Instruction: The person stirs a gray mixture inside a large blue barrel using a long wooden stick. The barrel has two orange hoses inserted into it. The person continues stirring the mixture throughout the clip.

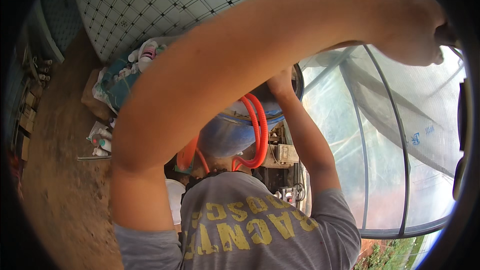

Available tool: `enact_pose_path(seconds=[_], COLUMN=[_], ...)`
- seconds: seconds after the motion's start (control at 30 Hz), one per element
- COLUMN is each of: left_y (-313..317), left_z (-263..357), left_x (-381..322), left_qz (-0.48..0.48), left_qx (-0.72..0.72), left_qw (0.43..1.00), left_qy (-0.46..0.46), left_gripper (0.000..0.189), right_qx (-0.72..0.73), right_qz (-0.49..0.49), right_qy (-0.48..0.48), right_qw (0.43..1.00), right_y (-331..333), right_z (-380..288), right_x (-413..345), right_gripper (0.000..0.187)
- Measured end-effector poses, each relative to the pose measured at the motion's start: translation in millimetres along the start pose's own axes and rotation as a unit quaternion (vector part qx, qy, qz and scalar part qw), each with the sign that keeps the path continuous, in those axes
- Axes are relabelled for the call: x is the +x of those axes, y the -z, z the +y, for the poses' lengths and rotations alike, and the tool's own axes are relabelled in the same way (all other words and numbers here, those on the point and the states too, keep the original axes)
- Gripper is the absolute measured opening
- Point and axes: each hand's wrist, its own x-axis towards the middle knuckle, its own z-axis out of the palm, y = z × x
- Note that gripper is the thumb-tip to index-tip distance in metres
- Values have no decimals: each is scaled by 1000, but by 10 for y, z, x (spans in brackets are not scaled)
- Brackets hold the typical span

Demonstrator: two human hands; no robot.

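Note:
My left arm crosses the view from lower left to upper right. At the far right edge my left hand (408,33) is closed around a dark object (446,35), mostly cut off by the dark rim of the lens. My right hand (280,82) reaches to the rim of a blue plastic drum (228,135); its fingers are hidden behind my left forearm. Orange ribbed hoses (261,131) loop over the drum's rim and hang down its near side, towards my grey shirt. The left forearm covers much of the drum's opening.
Plastic bottles (147,54) lie on a blue-green bag left of the drum, with more containers (103,144) on the brown floor. A pale round container (174,195) stands near my left elbow. Translucent sheeting (378,135) on curved bars is at right. A wooden box (287,153) stands beyond the hoses.

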Motion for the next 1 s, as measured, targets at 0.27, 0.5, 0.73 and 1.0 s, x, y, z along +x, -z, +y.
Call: enact_pose_path(seconds=[0.27, 0.5, 0.73, 1.0], left_y=[81, -247, -368, -250], left_z=[196, -127, -468, -390], left_x=[-238, -301, -283, -204], left_qz=[-17, 29, 99, 73], left_qx=[35, -6, -22, 81], left_qw=[996, 992, 987, 981], left_qy=[84, 119, 128, 158], left_gripper=[38, 31, 31, 32], right_qx=[-99, -129, -4, -68], right_qz=[25, 5, 4, 22], right_qy=[72, 13, -126, 26], right_qw=[992, 992, 992, 997], right_y=[58, 578, 686, 29], right_z=[-69, 395, 595, 663], right_x=[67, -225, -328, 1], right_gripper=[29, 19, 23, 27])
